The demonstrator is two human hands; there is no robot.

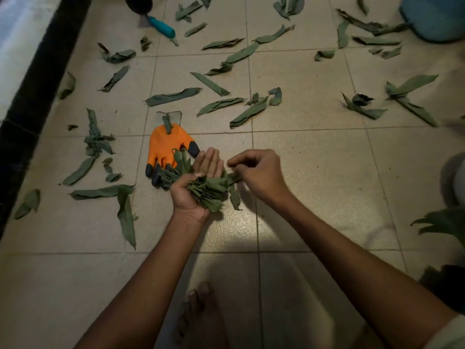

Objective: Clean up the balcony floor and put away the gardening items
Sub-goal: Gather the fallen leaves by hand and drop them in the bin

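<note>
Head view has you crouched over the bunch of leaves (203,190), dry, dull green and curled, packed in your left hand (193,182). That hand is cupped palm up with the thumb pressing the stack, a sensible way to keep a loose pile together. Your right hand (256,172) pinches one leaf end at the bunch's edge, likely feeding it in. Just beside, partly under the bunch, an orange glove (166,149) with dark fingertips lies flat on the floor (314,172), rubbery looking, a leaf scrap on its cuff. Further out, long narrow leaves litter the pale textured tiles, and a trowel (158,23) with a blue handle waits near the top edge.
</note>
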